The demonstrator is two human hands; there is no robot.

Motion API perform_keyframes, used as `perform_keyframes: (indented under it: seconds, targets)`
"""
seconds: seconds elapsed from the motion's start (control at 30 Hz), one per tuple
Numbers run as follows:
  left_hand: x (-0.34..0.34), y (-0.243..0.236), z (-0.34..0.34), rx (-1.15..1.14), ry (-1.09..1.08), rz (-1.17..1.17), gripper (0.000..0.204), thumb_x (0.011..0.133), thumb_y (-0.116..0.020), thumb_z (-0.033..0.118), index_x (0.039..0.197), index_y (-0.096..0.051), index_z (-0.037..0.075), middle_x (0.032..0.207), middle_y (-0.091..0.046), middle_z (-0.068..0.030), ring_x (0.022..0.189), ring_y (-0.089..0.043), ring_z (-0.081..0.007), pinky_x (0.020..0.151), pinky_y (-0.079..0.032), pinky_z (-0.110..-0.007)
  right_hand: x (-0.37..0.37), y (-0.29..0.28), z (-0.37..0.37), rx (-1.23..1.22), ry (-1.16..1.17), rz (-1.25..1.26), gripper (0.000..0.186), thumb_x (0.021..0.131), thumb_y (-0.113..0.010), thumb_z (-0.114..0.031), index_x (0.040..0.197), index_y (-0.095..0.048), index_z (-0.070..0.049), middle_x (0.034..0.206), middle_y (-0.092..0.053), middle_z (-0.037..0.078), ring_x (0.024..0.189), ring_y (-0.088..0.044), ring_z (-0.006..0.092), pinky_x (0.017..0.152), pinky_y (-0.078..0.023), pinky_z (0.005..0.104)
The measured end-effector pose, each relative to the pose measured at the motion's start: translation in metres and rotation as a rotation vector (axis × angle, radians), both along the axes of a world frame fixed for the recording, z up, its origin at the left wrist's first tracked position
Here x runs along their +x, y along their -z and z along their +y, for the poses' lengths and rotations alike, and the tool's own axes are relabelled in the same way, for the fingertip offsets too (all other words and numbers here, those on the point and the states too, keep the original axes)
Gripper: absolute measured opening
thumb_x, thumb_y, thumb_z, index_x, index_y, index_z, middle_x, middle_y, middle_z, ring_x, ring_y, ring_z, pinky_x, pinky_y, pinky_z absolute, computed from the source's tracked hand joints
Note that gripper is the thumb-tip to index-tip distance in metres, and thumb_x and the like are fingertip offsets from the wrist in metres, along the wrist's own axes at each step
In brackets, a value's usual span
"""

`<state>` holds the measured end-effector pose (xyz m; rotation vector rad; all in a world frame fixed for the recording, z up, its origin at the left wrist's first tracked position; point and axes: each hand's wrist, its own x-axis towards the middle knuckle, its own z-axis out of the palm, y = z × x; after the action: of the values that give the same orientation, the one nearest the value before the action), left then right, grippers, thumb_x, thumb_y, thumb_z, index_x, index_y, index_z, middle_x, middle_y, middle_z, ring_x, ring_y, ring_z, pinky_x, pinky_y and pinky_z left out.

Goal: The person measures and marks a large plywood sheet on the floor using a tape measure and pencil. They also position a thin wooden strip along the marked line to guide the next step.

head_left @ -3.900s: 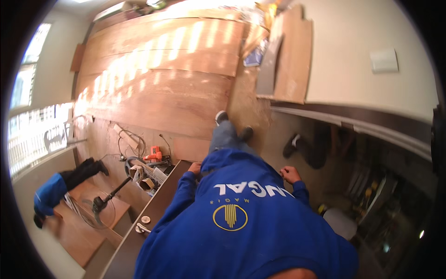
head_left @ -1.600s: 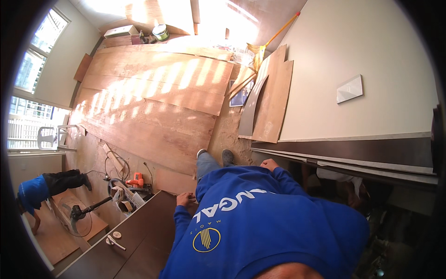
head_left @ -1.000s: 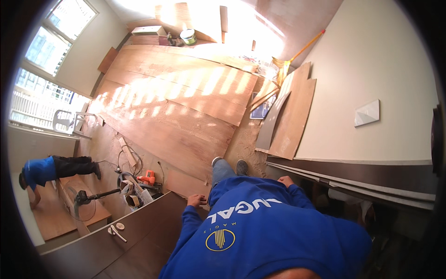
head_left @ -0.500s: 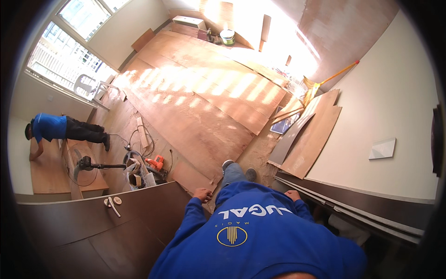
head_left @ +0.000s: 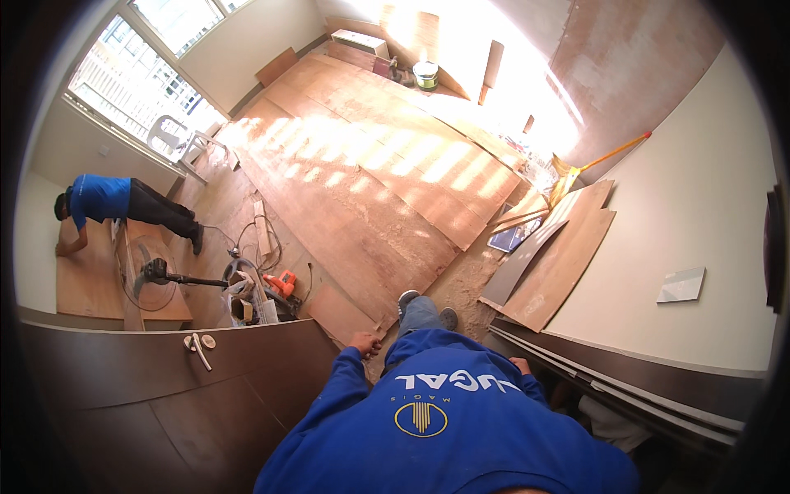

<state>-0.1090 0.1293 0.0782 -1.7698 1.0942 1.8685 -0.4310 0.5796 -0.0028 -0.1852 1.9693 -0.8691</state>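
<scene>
My left hand point(head_left: 364, 343) hangs beside my hip with its fingers curled in; whether anything small is inside them is hidden. It is nearest to a loose brown board point(head_left: 341, 313) on the floor and the edge of a dark brown door point(head_left: 271, 362). My right hand point(head_left: 520, 364) shows only in part at my other side, its fingers hidden by the blue sweatshirt point(head_left: 461, 420). That hand is near the dark door frame point(head_left: 568, 350). My shoes point(head_left: 407, 300) are on the dusty floor in the doorway.
Plywood sheets point(head_left: 362, 222) cover much of the floor. Left stand a black-poled tool point(head_left: 193, 281), an orange power tool point(head_left: 281, 282) and cables. A co-worker point(head_left: 103, 198) bends over boards. Boards point(head_left: 568, 255) lean right, below a yellow broom point(head_left: 564, 181). A bucket point(head_left: 426, 76) stands far back.
My view has shifted slightly left, so the room appears farther right. My right hand is now more covered by the sweatshirt. My left hand stays low beside me.
</scene>
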Motion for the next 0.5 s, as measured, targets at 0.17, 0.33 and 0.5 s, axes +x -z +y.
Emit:
perform_keyframes:
  seconds: [0.17,0.33,0.5]
  targets:
    - [-0.005,-0.01,0.001,-0.066,0.042,0.007,0.011,0.089,-0.063,0.016,0.093,-0.068,0.008,0.076,-0.069,-0.0059,0.054,-0.06,-0.014,0.043,-0.039,-0.029,-0.003,0.01,0.003,0.023,-0.036,0.01,0.028,0.086,-0.073,-0.027,0.089,-0.075,0.001,0.075,-0.073,0.007,0.07,-0.064,0.0084,0.065,-0.052,0.03]
    - [0.012,0.011,0.005,-0.023,0.05,-0.014,0.014,0.088,-0.065,0.018,0.098,-0.069,0.01,0.081,-0.071,-0.0043,0.059,-0.065,-0.0155,0.045,-0.041,-0.031,-0.004,-0.009,-0.01,0.136,0.01,0.044,0.026,0.086,-0.072,-0.024,0.088,-0.075,0.001,0.074,-0.073,0.007,0.069,-0.063,0.0083,0.064,-0.052,0.0297]
    - [0.027,0.033,0.007,0.01,0.091,0.011,0.016,0.091,-0.062,0.019,0.102,-0.068,0.01,0.088,-0.073,-0.0052,0.064,-0.068,-0.0184,0.049,-0.045,-0.034,-0.006,-0.016,-0.014,0.069,-0.029,0.063,0.025,0.086,-0.071,-0.023,0.088,-0.075,0.001,0.075,-0.072,0.006,0.069,-0.063,0.0082,0.064,-0.051,0.0294]
